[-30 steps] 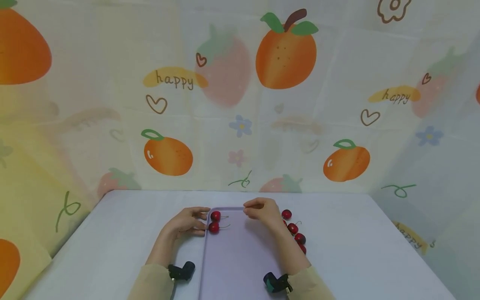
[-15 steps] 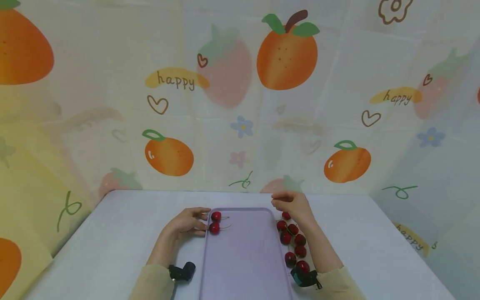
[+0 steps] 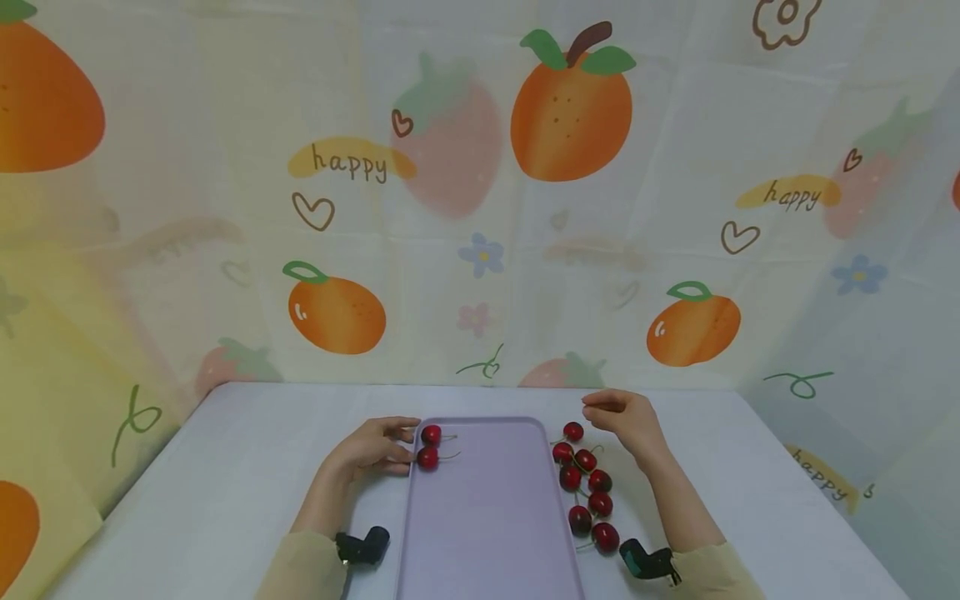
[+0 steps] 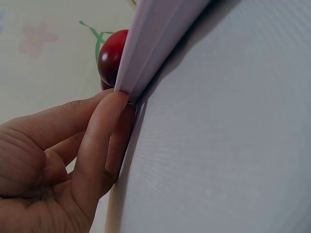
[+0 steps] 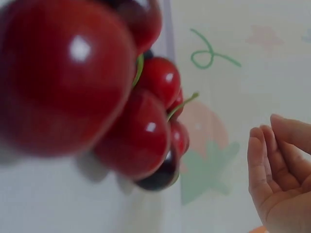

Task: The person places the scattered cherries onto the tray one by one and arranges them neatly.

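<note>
Bench comes first at far left, and on that side we see the left hand, its grip loose, relaxed fingers and thumb touching the lilac tray along its left edge rather than wrapping it. We judge the tray light and stiff, best held by its raised rim. Inside it, at the far left corner, sit two cherries, one nearer us than the other. Just beyond the tray's right edge, eight more cherries lie bunched on the bench. They should be light, firm and slick, with skin that bruises easily, so we would take each by its stem or lightly by its sides, between thumb and fingertips. Furthest right, near the far end of that bunch, is the right hand, thumb close to the fingertips; we cannot tell whether they meet, but see nothing in its grip.
</note>
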### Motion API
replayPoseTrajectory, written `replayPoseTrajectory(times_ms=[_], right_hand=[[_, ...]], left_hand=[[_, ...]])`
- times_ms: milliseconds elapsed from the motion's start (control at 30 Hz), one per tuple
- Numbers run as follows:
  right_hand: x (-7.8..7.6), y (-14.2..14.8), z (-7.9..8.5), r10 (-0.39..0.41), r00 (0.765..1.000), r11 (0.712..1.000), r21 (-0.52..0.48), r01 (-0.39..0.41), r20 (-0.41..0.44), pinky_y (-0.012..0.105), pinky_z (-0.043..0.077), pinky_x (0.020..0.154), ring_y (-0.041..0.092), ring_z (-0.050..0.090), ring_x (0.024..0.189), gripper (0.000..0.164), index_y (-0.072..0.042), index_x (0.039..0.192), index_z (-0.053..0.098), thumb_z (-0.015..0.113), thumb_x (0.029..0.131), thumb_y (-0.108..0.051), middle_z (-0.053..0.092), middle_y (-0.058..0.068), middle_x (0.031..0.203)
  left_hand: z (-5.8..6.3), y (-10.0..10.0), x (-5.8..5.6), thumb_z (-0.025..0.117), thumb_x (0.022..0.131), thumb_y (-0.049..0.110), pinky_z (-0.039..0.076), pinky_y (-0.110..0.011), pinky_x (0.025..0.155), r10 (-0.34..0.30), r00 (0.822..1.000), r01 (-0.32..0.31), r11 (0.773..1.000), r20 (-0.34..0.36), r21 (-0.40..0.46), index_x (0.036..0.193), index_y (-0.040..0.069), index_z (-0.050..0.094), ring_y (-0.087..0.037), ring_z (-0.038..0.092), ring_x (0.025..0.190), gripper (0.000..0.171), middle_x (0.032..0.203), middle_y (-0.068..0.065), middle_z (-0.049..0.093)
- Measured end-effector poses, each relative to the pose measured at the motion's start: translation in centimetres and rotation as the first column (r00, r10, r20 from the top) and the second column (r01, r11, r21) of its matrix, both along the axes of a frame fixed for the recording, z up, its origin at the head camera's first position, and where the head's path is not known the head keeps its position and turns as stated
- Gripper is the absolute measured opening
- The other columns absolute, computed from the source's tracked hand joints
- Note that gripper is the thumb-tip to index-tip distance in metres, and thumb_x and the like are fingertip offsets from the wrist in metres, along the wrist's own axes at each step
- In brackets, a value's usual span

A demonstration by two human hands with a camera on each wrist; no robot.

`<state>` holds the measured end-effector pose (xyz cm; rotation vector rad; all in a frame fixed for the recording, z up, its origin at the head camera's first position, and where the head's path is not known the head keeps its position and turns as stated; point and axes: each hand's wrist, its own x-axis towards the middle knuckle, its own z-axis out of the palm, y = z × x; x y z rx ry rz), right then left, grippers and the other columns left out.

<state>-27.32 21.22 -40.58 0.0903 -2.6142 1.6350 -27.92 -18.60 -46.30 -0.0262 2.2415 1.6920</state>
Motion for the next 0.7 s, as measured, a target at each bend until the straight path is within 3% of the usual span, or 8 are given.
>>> replayPoseTrajectory(times_ms=[333,700], right_hand=[[-0.1,1.9,-1.4,-0.041,0.999,0.999,0.034,0.04,0.015,0.026,0.062,0.084,0.019,0.071,0.093,0.035,0.004,0.118,0.068,0.069,0.091,-0.018,0.072,0.019,0.111],[-0.5,3.4,-3.4,-0.076,0.992,0.996,0.062,0.07,0.096,0.032,0.061,0.091,0.016,0.07,0.097,0.035,0.001,0.12,0.068,0.068,0.092,-0.02,0.072,0.017,0.115]], left_hand=[[0.1,0.1,0.0,0.069,0.08,-0.009,0.064,-0.029,0.068,0.002,1.0,-0.002,1.0,-0.005,-0.015,0.138,0.002,0.054,-0.015,0.067,0.073,0.061,0.113,-0.015,0.058],[0.1,0.1,0.1,0.069,0.079,-0.009,0.064,-0.029,0.068,0.017,1.0,-0.017,0.999,-0.003,-0.027,0.137,0.003,0.055,-0.015,0.067,0.073,0.061,0.113,-0.015,0.058]])
